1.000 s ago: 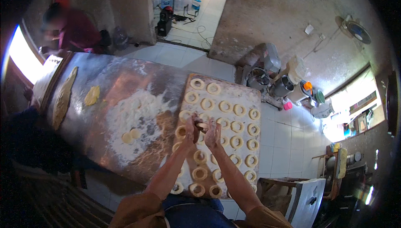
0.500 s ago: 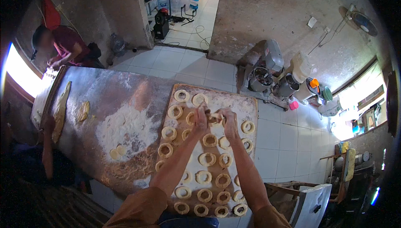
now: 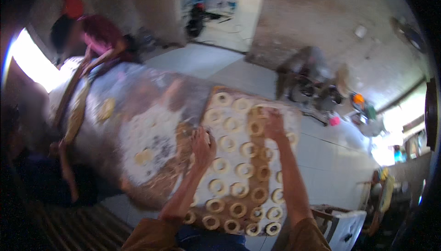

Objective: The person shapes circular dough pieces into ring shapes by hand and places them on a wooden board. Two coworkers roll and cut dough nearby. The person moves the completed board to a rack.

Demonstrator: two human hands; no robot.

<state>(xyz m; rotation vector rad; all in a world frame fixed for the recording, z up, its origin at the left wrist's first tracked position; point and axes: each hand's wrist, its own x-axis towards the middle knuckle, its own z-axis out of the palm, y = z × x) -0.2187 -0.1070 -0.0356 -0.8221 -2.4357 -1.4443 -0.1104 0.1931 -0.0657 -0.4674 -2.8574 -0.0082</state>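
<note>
Rows of pale dough rings (image 3: 245, 170) lie on a floured board (image 3: 288, 112) in front of me. My left hand (image 3: 203, 149) is over the board's left edge, its fingers curled round a small pale piece that looks like dough. At the far right part of the board, my right hand (image 3: 274, 123) reaches down beside a dough ring; motion blur hides whether its fingers grip anything. Small dough discs (image 3: 144, 157) rest in a patch of flour (image 3: 151, 129) on the table, left of the board.
At the table's far left, a person (image 3: 98, 39) handles a long dough strip (image 3: 78, 108), and another person's arm (image 3: 68, 170) reaches in nearer me. A smaller dough piece (image 3: 107, 108) lies beside the strip. Pots (image 3: 303, 88) and a pink container (image 3: 334, 120) stand beyond the board.
My hands were together at a ring on the board's far part. The left has moved left and nearer to me; the right stays far. The view has shifted, and the far person now reaches to the strip.
</note>
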